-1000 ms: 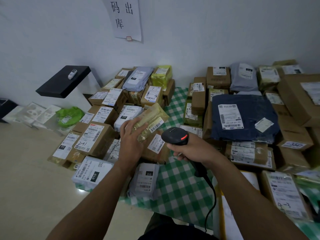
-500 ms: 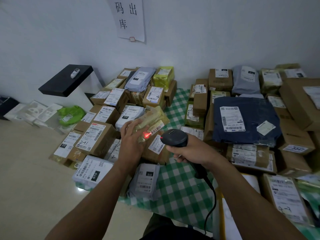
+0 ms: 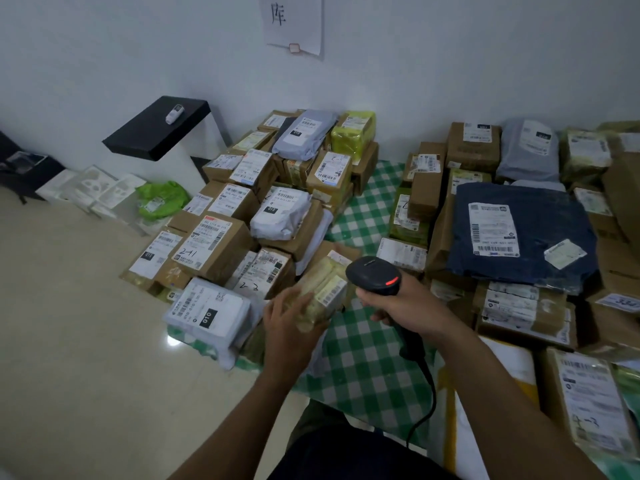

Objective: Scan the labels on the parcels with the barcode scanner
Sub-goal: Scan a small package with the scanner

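Green-checked counter [image 3: 363,358] crowded with parcels [image 3: 221,244]; above it your left hand [image 3: 287,317] grips a yellowish parcel [image 3: 320,285], your right hand [image 3: 403,304] grips the barcode scanner [image 3: 375,275] just beside its label [image 3: 330,295]

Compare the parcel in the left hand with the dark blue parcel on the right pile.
The held parcel is small and pale yellowish; the dark blue parcel is far bigger and flat. The held parcel is gripped by the left hand and tilted beside the scanner; the dark blue parcel lies untouched atop brown boxes. Both carry white barcode labels.
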A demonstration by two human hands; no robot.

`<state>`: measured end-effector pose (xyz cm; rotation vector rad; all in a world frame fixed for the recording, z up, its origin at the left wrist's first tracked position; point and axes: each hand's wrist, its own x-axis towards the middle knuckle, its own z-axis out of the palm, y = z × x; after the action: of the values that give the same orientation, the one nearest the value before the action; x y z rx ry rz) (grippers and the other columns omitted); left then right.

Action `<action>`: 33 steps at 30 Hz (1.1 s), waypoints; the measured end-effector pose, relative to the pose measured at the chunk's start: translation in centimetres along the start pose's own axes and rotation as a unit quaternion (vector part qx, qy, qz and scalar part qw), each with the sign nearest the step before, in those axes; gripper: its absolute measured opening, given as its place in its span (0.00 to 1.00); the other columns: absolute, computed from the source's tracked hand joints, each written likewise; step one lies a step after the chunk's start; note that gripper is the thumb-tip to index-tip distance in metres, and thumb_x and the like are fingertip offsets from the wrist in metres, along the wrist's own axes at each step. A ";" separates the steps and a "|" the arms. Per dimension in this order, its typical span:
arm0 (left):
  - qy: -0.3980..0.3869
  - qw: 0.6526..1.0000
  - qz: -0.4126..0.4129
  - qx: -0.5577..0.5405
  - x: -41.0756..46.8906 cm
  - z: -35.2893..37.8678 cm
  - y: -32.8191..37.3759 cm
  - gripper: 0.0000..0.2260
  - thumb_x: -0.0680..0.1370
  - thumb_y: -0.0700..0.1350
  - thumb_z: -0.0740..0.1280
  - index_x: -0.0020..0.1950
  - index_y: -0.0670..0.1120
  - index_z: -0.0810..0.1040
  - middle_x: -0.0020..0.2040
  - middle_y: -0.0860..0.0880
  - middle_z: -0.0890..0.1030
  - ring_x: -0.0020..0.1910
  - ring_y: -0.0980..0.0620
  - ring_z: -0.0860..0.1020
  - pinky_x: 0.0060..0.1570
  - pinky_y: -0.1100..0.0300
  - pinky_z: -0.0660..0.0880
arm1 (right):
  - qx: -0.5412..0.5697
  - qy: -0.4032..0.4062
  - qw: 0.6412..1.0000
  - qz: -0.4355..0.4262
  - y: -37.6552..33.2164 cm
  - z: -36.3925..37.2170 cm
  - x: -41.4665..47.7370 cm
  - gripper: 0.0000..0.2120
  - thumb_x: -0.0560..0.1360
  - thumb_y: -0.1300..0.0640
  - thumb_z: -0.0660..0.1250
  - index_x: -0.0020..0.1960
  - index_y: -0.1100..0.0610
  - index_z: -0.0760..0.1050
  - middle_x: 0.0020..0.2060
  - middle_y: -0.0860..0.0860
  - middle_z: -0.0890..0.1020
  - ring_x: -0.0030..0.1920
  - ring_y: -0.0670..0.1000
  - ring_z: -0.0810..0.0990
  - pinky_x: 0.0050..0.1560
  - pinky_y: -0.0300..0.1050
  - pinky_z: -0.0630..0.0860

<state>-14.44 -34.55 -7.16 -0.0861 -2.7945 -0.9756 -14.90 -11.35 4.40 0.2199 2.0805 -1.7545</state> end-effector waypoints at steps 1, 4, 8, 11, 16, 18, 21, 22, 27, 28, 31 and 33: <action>0.000 0.999 -0.033 0.002 -1.2 0.6 -0.4 0.30 0.70 0.54 0.81 0.69 0.48 0.79 0.69 0.44 0.76 0.68 0.42 0.72 0.68 0.48 0.66 | -0.005 0.002 1.000 0.007 0.4 0.2 0.1 0.14 0.78 0.49 0.74 0.57 0.35 0.74 0.50 0.45 0.86 0.39 0.45 0.86 0.40 0.41 0.78; -0.023 0.993 -0.100 0.051 -4.1 2.1 -1.1 0.37 0.74 0.56 0.77 0.78 0.49 0.68 0.72 0.42 0.69 0.70 0.37 0.65 0.65 0.39 0.69 | -0.013 -0.001 1.000 0.021 1.4 1.1 0.5 0.12 0.78 0.48 0.75 0.57 0.36 0.76 0.49 0.44 0.86 0.41 0.47 0.86 0.43 0.45 0.79; -0.070 0.982 -0.158 0.072 -5.8 3.0 -1.7 0.37 0.76 0.56 0.75 0.81 0.51 0.64 0.75 0.41 0.62 0.73 0.37 0.58 0.66 0.36 0.70 | -0.019 -0.013 0.999 0.022 1.9 1.9 0.8 0.10 0.78 0.49 0.75 0.55 0.38 0.77 0.49 0.45 0.87 0.41 0.47 0.87 0.45 0.45 0.80; -0.086 0.969 -0.198 0.119 -6.0 3.5 -2.0 0.38 0.76 0.58 0.73 0.81 0.51 0.62 0.76 0.41 0.62 0.74 0.35 0.59 0.65 0.37 0.73 | -0.020 -0.016 0.999 0.027 2.3 2.0 0.9 0.11 0.77 0.49 0.75 0.56 0.38 0.78 0.48 0.45 0.87 0.41 0.46 0.87 0.44 0.43 0.80; -0.094 0.972 -0.114 0.181 -6.5 4.3 -2.6 0.40 0.74 0.56 0.75 0.81 0.46 0.64 0.79 0.40 0.64 0.78 0.38 0.59 0.74 0.37 0.62 | -0.006 -0.005 0.999 0.041 3.1 1.6 1.0 0.15 0.77 0.49 0.76 0.62 0.42 0.78 0.49 0.47 0.87 0.41 0.47 0.87 0.44 0.44 0.80; -0.112 0.976 -0.060 0.174 -5.8 4.3 -2.1 0.38 0.75 0.54 0.74 0.82 0.48 0.62 0.81 0.40 0.64 0.80 0.39 0.59 0.76 0.41 0.56 | 0.006 -0.001 0.999 0.044 3.6 1.3 1.0 0.18 0.77 0.49 0.76 0.65 0.44 0.78 0.50 0.48 0.87 0.40 0.47 0.86 0.44 0.45 0.80; -0.180 0.966 -0.047 0.181 -3.9 3.6 -1.3 0.36 0.83 0.54 0.64 0.84 0.50 0.47 0.85 0.45 0.51 0.84 0.45 0.49 0.79 0.48 0.42 | 0.019 0.014 0.998 0.050 4.1 0.6 1.1 0.22 0.76 0.50 0.77 0.69 0.46 0.77 0.52 0.50 0.87 0.39 0.47 0.86 0.45 0.46 0.80; -0.201 0.959 -0.059 0.193 -3.4 3.4 -1.1 0.36 0.83 0.55 0.63 0.85 0.50 0.46 0.85 0.45 0.49 0.84 0.45 0.47 0.80 0.48 0.43 | 0.025 0.022 0.998 0.053 4.1 0.3 1.2 0.22 0.76 0.50 0.77 0.69 0.47 0.77 0.51 0.50 0.87 0.39 0.47 0.86 0.44 0.46 0.80; -0.238 0.945 -0.104 0.200 -1.3 2.6 1.7 0.35 0.81 0.45 0.62 0.84 0.44 0.48 0.84 0.42 0.50 0.83 0.41 0.49 0.80 0.45 0.48 | 0.049 0.066 0.995 0.048 3.4 -1.1 1.3 0.20 0.76 0.51 0.76 0.66 0.48 0.77 0.47 0.50 0.87 0.37 0.47 0.84 0.42 0.45 0.78; -0.242 0.945 -0.090 0.200 -0.8 2.6 2.1 0.34 0.81 0.45 0.62 0.84 0.44 0.49 0.84 0.42 0.51 0.83 0.41 0.50 0.80 0.45 0.48 | 0.053 0.077 0.994 0.049 3.3 -1.5 1.3 0.20 0.76 0.51 0.76 0.66 0.48 0.77 0.47 0.50 0.87 0.37 0.47 0.84 0.41 0.44 0.78; -0.235 0.958 -0.003 0.166 2.2 3.1 3.5 0.29 0.81 0.47 0.62 0.81 0.46 0.58 0.83 0.43 0.57 0.81 0.44 0.55 0.80 0.48 0.55 | 0.063 0.110 0.991 0.046 2.5 -2.7 1.6 0.20 0.77 0.50 0.76 0.67 0.47 0.77 0.48 0.49 0.87 0.37 0.46 0.84 0.40 0.41 0.78; -0.258 0.958 0.028 0.120 5.0 3.7 4.9 0.28 0.81 0.47 0.64 0.81 0.47 0.60 0.82 0.44 0.58 0.81 0.44 0.55 0.79 0.48 0.59 | 0.061 0.138 0.988 0.042 2.1 -3.5 1.8 0.19 0.77 0.51 0.76 0.66 0.47 0.77 0.49 0.49 0.86 0.39 0.46 0.84 0.36 0.37 0.78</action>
<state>-19.38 -28.45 -6.07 -0.4424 -3.3367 -0.6630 -16.49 -7.75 2.19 0.6082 2.1124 -1.8926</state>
